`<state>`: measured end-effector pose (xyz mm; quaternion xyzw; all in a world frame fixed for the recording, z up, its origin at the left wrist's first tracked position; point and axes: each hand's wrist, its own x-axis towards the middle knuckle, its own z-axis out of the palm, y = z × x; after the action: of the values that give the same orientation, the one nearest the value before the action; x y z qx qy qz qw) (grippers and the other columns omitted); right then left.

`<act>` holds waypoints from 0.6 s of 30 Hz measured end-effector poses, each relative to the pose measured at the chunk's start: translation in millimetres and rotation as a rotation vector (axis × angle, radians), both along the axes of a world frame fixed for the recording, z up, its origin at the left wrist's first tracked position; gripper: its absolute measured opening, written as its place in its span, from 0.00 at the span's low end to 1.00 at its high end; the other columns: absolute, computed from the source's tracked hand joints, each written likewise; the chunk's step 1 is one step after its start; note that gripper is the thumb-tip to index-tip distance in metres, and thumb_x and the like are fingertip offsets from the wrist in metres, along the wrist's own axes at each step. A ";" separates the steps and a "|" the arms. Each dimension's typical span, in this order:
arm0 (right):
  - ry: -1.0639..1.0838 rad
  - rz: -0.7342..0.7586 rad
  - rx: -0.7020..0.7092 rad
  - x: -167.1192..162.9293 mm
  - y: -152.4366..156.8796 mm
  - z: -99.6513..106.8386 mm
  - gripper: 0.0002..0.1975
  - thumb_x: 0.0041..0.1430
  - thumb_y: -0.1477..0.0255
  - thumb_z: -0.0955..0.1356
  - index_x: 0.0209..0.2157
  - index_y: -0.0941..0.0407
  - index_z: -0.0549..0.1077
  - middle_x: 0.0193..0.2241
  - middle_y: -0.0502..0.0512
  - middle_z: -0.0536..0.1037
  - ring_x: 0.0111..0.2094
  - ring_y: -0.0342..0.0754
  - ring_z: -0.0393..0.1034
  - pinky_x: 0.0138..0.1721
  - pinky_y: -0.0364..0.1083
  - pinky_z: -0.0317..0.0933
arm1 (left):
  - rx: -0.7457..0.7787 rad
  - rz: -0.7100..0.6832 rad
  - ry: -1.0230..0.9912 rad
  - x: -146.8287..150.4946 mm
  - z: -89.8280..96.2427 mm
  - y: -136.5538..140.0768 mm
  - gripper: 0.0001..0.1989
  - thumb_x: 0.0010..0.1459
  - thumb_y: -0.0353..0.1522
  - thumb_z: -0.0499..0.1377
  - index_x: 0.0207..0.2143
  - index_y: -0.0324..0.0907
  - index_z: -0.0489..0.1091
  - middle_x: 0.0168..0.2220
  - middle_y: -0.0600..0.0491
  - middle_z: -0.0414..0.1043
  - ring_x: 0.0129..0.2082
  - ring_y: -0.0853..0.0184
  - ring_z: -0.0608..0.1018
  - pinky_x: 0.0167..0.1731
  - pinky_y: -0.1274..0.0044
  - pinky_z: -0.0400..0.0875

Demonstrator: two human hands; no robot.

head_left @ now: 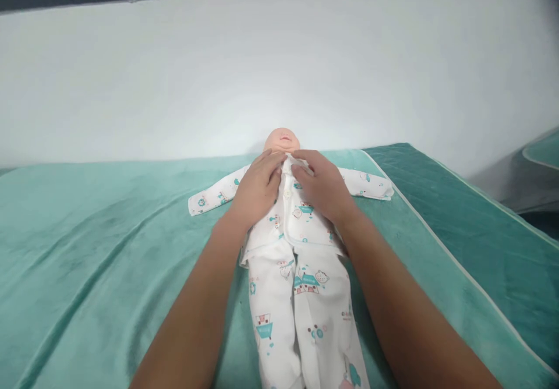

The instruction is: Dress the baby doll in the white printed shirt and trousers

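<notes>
Head view: left hand (261,184) and right hand (322,182) rest beside the collar (286,166) of a white, cartoon-printed, long-sleeved cloth jacket (287,217), fingers bent; cannot tell if either pinches cloth. Jacket is on a pink, smooth-headed doll (282,140), lying on a wrinkled green plush blanket (109,249). Risks: uneven tugging could skew the jacket; heavy pressing could bunch the blanket

The lower edge cuts off the trousers (323,310) (both legs).
</notes>
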<state>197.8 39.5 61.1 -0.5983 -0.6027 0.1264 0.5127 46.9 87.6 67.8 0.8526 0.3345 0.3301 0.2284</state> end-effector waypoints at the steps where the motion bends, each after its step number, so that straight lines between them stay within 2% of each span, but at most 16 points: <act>1: -0.040 0.015 -0.020 -0.5 1.4 -2.0 0.13 0.60 0.71 0.62 0.44 0.55 0.73 0.50 0.58 0.76 0.52 0.54 0.68 0.55 0.55 0.60 | 0.012 -0.003 0.034 1.2 -2.5 1.9 0.23 0.64 0.29 0.44 0.59 0.45 0.63 0.64 0.51 0.62 0.68 0.63 0.57 0.66 0.64 0.53; 5: -0.107 0.040 -0.051 -0.5 4.7 -6.1 0.15 0.62 0.70 0.61 0.46 0.55 0.74 0.52 0.58 0.75 0.55 0.55 0.66 0.58 0.55 0.57 | 0.030 -0.010 0.095 3.4 -8.3 8.0 0.27 0.63 0.28 0.43 0.64 0.45 0.57 0.67 0.51 0.57 0.69 0.64 0.55 0.67 0.66 0.52; 11: -0.139 0.071 -0.059 0.6 7.3 -9.1 0.17 0.63 0.70 0.59 0.49 0.55 0.73 0.55 0.59 0.73 0.57 0.56 0.63 0.60 0.56 0.54 | -0.011 0.046 0.107 4.1 -7.7 8.5 0.27 0.62 0.29 0.44 0.63 0.42 0.59 0.65 0.49 0.60 0.66 0.61 0.60 0.65 0.65 0.55; 18: -0.168 0.054 -0.114 3.7 11.3 -13.8 0.17 0.64 0.68 0.59 0.49 0.54 0.73 0.55 0.58 0.73 0.56 0.58 0.64 0.58 0.58 0.56 | -0.024 0.045 0.093 5.3 -7.1 9.2 0.26 0.61 0.29 0.44 0.62 0.41 0.61 0.64 0.49 0.63 0.64 0.62 0.62 0.64 0.67 0.56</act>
<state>201.5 50.7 47.3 -0.6186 -0.6513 0.1233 0.4218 52.2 96.7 60.7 0.8566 0.3676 0.2913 0.2153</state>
